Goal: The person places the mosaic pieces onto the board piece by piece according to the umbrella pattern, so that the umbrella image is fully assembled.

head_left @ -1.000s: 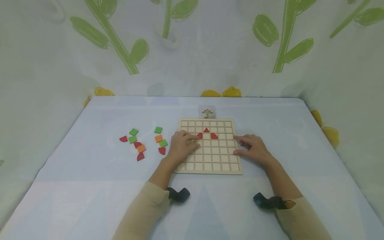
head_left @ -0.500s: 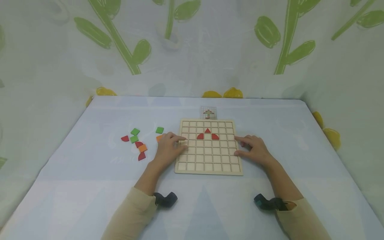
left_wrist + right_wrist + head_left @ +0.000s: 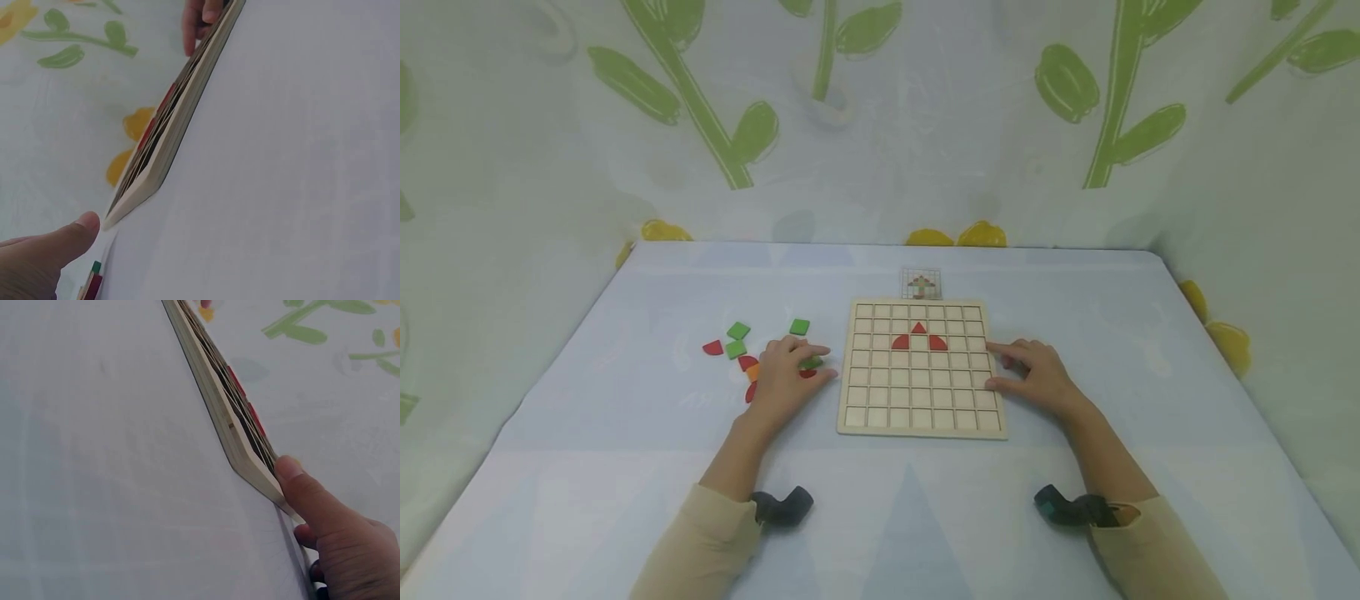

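Observation:
The wooden grid board (image 3: 921, 425) lies flat on the table, with a red triangle (image 3: 918, 328) and two red quarter-circle pieces (image 3: 901, 342) in its upper squares. My left hand (image 3: 786, 375) is left of the board among the loose tiles, thumb and index finger apart. Between them show a green tile (image 3: 811, 363) and part of a red piece (image 3: 807, 374); the palm hides other tiles. My right hand (image 3: 1036, 372) rests at the board's right edge, its index fingertip and thumb touching the frame. In the right wrist view, the thumb (image 3: 312, 497) lies on the board's rim.
A small pattern card (image 3: 921, 283) lies just behind the board. Left of my left hand are green tiles (image 3: 736, 349) and a red quarter-circle (image 3: 712, 347); an orange tile (image 3: 753, 374) is partly covered. Another green tile (image 3: 800, 327) lies behind the hand.
My left hand has drawn back from the board and moved left over the loose tiles, uncovering the board's left squares. The right hand has stayed at the board's right edge.

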Demonstrator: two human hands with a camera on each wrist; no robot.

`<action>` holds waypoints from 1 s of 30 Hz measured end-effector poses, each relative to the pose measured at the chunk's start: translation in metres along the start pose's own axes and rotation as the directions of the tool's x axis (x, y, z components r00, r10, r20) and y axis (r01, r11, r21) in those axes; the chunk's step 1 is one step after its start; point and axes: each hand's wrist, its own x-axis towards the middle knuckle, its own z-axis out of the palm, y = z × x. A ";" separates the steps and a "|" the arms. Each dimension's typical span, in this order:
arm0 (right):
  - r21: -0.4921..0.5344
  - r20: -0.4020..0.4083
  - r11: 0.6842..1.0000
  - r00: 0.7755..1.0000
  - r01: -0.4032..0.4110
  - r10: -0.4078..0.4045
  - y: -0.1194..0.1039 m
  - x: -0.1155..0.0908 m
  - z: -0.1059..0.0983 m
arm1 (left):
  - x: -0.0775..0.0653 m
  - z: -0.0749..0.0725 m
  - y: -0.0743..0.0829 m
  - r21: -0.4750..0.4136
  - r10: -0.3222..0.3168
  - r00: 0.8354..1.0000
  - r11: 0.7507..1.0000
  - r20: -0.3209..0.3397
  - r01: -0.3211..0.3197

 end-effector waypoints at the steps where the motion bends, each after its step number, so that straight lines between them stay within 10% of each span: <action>1: -0.003 0.001 1.000 1.000 -0.004 0.004 0.000 0.000 0.000 | -0.001 -0.001 -0.002 0.016 0.005 1.000 1.000 -0.003 -0.005; 30: -0.005 0.025 0.999 0.999 -0.048 0.048 -0.002 0.000 0.000 | -0.018 -0.012 -0.018 0.180 -0.022 0.999 0.983 -0.049 0.030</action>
